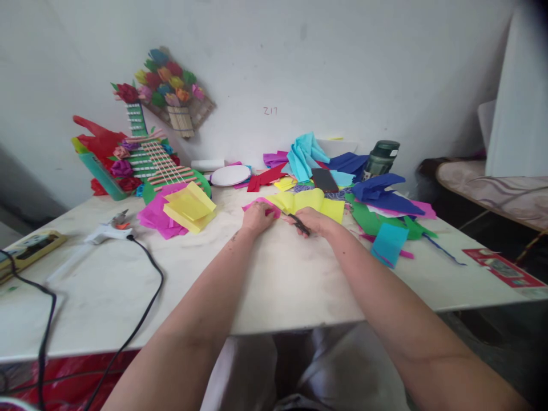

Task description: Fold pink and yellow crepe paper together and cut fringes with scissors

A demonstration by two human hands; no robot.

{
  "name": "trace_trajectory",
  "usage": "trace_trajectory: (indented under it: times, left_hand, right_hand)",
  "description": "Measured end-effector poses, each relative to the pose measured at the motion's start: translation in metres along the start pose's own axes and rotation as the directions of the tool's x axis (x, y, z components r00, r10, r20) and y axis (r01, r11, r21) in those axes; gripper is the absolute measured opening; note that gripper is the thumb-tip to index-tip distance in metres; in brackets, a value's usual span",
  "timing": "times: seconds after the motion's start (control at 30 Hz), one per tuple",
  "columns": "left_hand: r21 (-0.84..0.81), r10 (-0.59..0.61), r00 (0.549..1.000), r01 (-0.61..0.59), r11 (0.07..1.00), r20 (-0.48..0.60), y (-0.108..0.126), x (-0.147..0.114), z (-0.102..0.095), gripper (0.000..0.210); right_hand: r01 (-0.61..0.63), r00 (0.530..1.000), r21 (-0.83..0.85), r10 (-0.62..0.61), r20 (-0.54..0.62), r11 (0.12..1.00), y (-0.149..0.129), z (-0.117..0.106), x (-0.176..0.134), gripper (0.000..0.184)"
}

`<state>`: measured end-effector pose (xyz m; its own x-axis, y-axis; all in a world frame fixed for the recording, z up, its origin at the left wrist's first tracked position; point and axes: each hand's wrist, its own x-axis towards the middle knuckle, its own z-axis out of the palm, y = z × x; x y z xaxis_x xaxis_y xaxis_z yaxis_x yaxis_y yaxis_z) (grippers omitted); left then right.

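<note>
My left hand point(257, 217) is closed on a piece of pink paper point(274, 208) in the middle of the white table point(291, 285). In my right hand point(313, 221) is a pair of dark-handled scissors point(299, 225), its blades pointing left toward the pink paper. Whether the blades touch the paper is too small to tell. Just behind both hands lies crumpled yellow paper point(308, 198). Off to the left, a stack of yellow squares point(190, 206) rests on magenta sheets point(160, 212).
A white glue gun point(109, 230) with a black cord point(154, 282) lies at left, near a power strip point(34, 251). A paper-flower craft point(158, 162) stands behind. Toward the back right are a phone point(324, 180), a dark bottle point(381, 158) and blue paper point(381, 191).
</note>
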<state>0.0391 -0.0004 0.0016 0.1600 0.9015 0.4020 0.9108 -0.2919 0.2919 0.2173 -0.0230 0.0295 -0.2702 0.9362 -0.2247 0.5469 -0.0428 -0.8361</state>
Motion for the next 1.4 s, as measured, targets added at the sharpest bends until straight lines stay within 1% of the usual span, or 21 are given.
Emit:
trace_trajectory:
  times: [0.23,0.5,0.8,0.97,1.4]
  left_hand:
    - [-0.008,0.009,1.000,-0.009,1.000,-0.015,-0.002,0.000,0.003,0.025]
    - [-0.011,-0.004,1.000,0.004,1.000,-0.004,-0.001,0.001,0.002,0.025]
    - [-0.011,0.017,1.000,-0.017,1.000,-0.010,-0.002,0.001,0.002,0.024]
    - [-0.008,0.007,1.000,-0.007,1.000,-0.016,-0.003,0.001,0.003,0.025]
    - [-0.009,0.021,0.999,-0.022,1.000,-0.024,-0.005,0.002,0.004,0.025]
  right_hand:
    - [0.011,1.000,-0.019,-0.011,-0.002,1.000,0.005,0.001,0.005,0.053]
    - [-0.012,0.999,-0.047,0.010,-0.033,0.999,-0.001,0.002,-0.001,0.052]
    - [-0.042,0.997,-0.010,0.041,-0.058,0.999,-0.008,0.005,-0.007,0.050]
    - [-0.050,0.996,-0.002,0.050,-0.067,0.999,-0.010,0.005,-0.008,0.048]
    - [-0.045,0.996,0.011,0.046,-0.074,0.999,-0.013,0.006,-0.011,0.046]
